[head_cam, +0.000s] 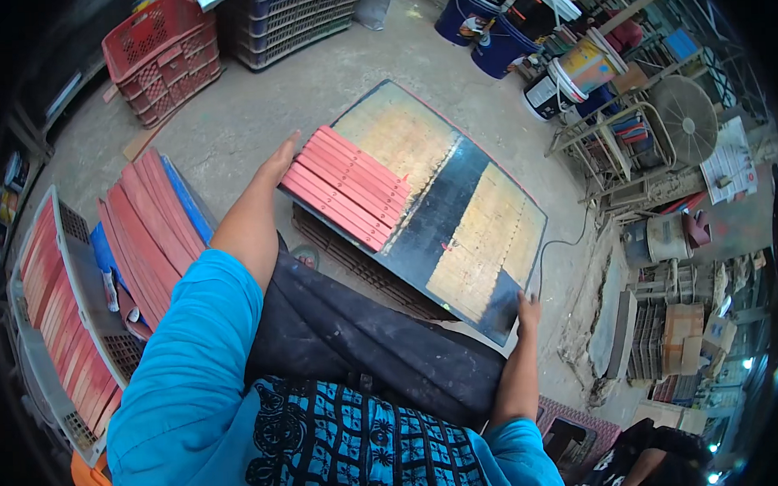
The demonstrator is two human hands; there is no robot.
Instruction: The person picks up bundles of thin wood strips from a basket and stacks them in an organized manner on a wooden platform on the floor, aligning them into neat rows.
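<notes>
A dark board with worn tan patches (473, 253) lies before me over a dark plastic crate (364, 260). Pink-red painted slats (348, 186) lie side by side on its left part, with small round marks across them. At the board's left edge, close to the slat ends, is my left hand (284, 160); its fingers are partly hidden. My right hand (528, 312) grips the opposite edge by the near right corner, its thumb uppermost. Neither hand has a tool in it.
Left of me stand a grey crate of red slats (65, 254) and a pile of curved red slats (147, 213). Red crates (164, 64) and stacked dark crates (298, 27) are farther off. Paint buckets (501, 46) and a round fan (683, 120) stand right. A cable (566, 242) crosses the floor.
</notes>
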